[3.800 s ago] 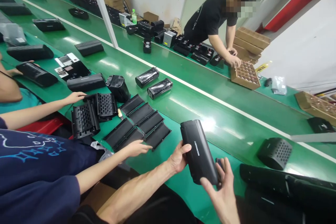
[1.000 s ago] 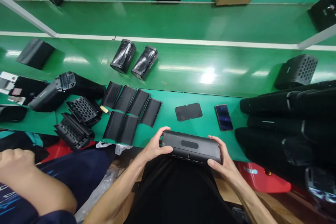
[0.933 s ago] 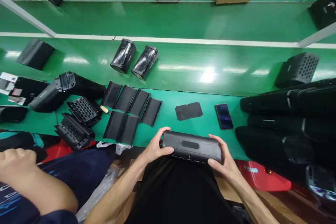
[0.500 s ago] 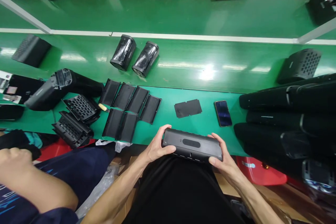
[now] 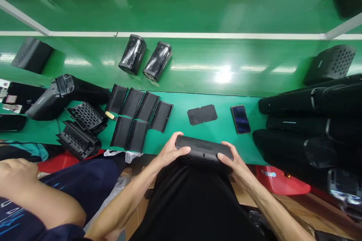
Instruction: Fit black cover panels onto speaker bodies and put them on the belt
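A long black speaker body [image 5: 202, 148] lies crosswise at the near edge of the green bench, just above my lap. My left hand [image 5: 169, 151] grips its left end, thumb on top. My right hand [image 5: 232, 160] grips its right end, fingers curled over the front. Just beyond it on the bench lie a flat black sheet [image 5: 202, 114] and a dark phone [image 5: 240, 119].
Several black curved panels [image 5: 140, 116] and perforated grilles [image 5: 83, 124] lie to the left. A stack of long black speakers [image 5: 308, 128] fills the right. Two wrapped cylinders [image 5: 145, 58] rest on the green conveyor [image 5: 226, 52]. A co-worker's arm [image 5: 34, 192] is at lower left.
I have rolled the speaker in both hands, so its oval panel now faces away and shows less. My right hand has slid inward along it. The view tilted down a little.
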A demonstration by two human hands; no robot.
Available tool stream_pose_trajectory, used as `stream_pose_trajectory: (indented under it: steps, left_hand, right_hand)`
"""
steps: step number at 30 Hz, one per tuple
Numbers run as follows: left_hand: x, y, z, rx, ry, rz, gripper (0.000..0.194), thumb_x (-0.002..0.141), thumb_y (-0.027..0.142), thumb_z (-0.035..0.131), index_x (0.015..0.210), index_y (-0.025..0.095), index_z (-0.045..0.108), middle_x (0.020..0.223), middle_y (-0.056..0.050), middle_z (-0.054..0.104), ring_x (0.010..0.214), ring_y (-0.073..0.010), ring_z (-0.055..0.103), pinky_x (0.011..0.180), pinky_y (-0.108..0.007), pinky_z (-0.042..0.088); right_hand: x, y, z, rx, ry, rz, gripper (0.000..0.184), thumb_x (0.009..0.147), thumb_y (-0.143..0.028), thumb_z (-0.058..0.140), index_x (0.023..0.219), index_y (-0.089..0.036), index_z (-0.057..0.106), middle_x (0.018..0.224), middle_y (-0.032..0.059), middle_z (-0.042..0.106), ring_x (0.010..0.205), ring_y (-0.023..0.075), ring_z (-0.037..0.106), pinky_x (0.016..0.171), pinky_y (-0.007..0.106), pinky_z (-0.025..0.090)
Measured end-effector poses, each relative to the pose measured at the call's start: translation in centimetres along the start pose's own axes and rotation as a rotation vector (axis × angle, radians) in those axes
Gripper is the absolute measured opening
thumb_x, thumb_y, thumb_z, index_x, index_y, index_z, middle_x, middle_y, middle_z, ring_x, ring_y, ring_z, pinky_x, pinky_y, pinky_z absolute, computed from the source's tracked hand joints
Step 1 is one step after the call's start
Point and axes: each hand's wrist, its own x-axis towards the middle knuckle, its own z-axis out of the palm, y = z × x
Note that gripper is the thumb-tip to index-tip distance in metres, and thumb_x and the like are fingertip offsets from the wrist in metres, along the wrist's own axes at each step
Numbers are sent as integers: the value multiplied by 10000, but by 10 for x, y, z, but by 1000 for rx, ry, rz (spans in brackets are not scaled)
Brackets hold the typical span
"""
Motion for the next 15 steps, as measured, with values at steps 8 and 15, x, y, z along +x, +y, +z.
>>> stream_pose_trajectory:
  steps: [8, 15]
  left_hand:
    - [25, -2, 0, -51, -50, -150, 750, 816, 614, 693, 1455, 265, 516, 1469, -93, 579, 1346, -348, 515, 1139, -458, 385]
    - [38, -4, 5, 50, -3, -194, 593, 883, 710, 551, 1180, 214, 682, 1269, -127, 694, 1236, -346, 578, 1055, -428, 433]
  right_hand:
    - [26, 10, -11, 158, 20, 117, 848, 585, -489, 968, 1313, -262, 596, 975, 47, 796, 924, 285, 751, 863, 373, 553]
    - [39, 19, -5, 158, 45, 214, 546, 607, -508, 938, 1000, -216, 696, 849, 70, 798, 831, 290, 752, 727, 368, 585]
